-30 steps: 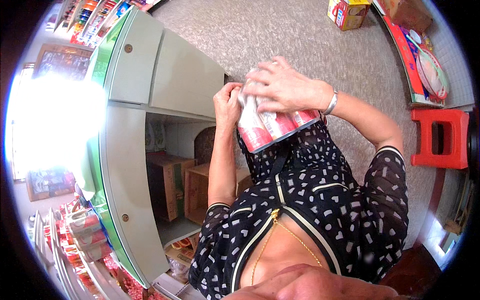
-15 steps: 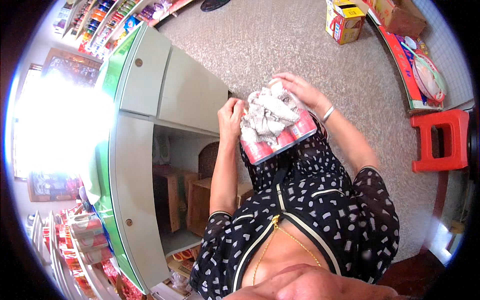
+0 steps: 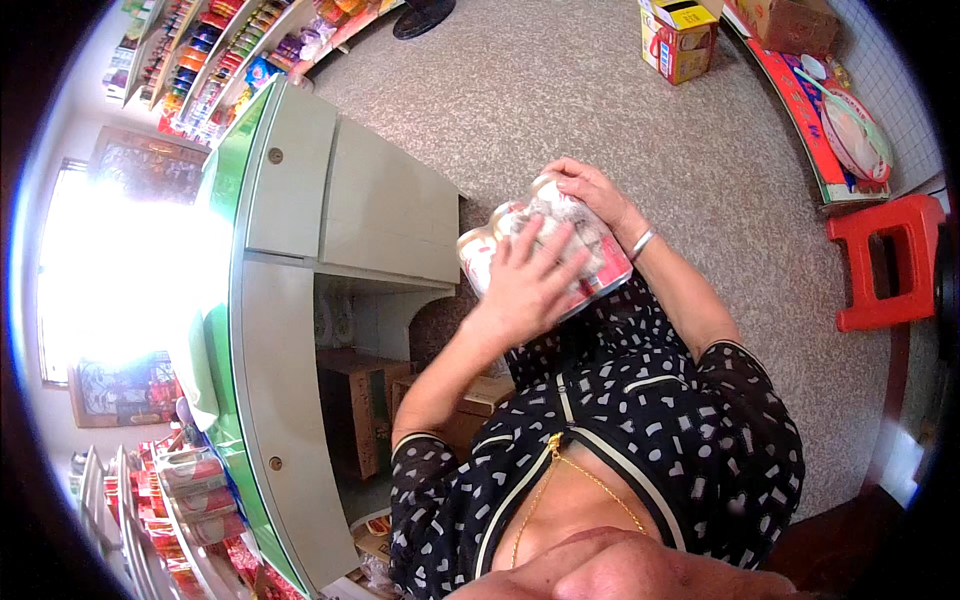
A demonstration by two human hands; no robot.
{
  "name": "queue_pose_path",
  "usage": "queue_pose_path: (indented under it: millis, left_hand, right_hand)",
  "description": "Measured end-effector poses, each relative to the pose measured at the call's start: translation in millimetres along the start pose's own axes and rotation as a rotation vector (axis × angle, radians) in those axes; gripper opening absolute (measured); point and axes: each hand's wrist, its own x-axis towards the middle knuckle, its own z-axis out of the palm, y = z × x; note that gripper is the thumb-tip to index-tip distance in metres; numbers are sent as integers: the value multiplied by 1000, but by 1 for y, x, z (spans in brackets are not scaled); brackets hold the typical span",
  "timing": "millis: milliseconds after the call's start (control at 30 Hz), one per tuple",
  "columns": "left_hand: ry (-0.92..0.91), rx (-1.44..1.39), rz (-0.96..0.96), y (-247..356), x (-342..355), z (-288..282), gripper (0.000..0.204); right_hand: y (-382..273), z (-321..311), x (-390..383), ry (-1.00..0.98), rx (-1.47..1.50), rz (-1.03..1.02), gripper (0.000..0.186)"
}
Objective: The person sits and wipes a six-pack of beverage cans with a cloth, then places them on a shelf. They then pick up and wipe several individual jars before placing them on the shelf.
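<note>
A shrink-wrapped pack of red and white cans [image 3: 476, 250] is held tilted in front of my body. Curled over its far right corner, my right hand [image 3: 597, 195], with a silver bangle at the wrist, grips the pack. My left hand [image 3: 530, 285] lies flat across the top with its fingers spread. A crumpled grey-white cloth [image 3: 590, 232] shows around and between those fingers, partly hidden and blurred.
To my left stands a pale cabinet [image 3: 390, 205] with a green-edged top and cardboard boxes [image 3: 350, 405] inside. A red plastic stool [image 3: 885, 265] is at the right. Further off are a yellow-red carton [image 3: 680, 45] and stocked shelves [image 3: 215, 60].
My left hand has left the pack's left edge and moved right, now flat with spread fingers over the cloth. My right hand keeps its hold on the far corner.
</note>
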Motion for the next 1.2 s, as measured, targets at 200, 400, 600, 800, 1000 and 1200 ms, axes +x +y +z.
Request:
queue_pose_path:
  millis: [200, 400, 600, 800, 1000, 1200]
  left_hand:
    - [169, -22, -272, -40, -7, 4, 42]
    - [133, -120, 38, 27, -23, 6, 51]
    - [217, -48, -282, -39, -11, 4, 43]
    - [143, -169, 68, 25, -19, 6, 53]
    - [263, -155, -287, -39, -10, 0, 37]
    - [222, -160, -10, 38, -17, 15, 48]
  right_hand:
    - [1, -3, 4, 47, 42, 79, 27]
    - [4, -1, 4, -2, 83, 67, 27]
    - [-6, 5, 0, 41, 105, 92, 26]
    - [-6, 3, -2, 35, 17, 96, 27]
    - [-4, 2, 1, 51, 45, 96, 28]
    - [-1, 1, 0, 23, 0, 84, 28]
